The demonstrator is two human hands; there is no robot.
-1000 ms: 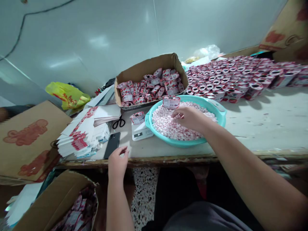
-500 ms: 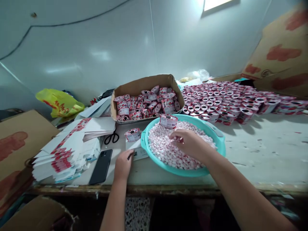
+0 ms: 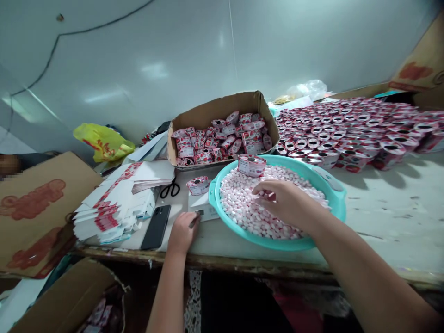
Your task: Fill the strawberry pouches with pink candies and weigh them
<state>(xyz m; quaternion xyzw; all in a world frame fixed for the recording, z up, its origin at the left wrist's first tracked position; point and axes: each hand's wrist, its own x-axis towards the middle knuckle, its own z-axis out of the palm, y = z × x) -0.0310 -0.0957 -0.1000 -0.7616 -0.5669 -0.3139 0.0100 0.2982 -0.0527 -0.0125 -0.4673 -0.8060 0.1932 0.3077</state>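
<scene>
Here, small rounded white-and-pink pieces [image 3: 239,206] fill the turquoise basin [image 3: 270,244]. My right hand [image 3: 282,199] is half curled over them, my left hand [image 3: 182,232] loosely bent near the white scale [image 3: 210,212]; I cannot tell whether either has hold of anything. The pale tabletop [image 3: 391,208] is scuffed, and a shiny grey wall [image 3: 180,51] carries a dark cable [image 3: 58,36].

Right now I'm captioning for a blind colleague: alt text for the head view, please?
A person's right hand reaches into pinkish-white pieces in a teal basin; the left hand is beside a scale bearing a packet. Behind: a filled carton, many open packets.
</scene>
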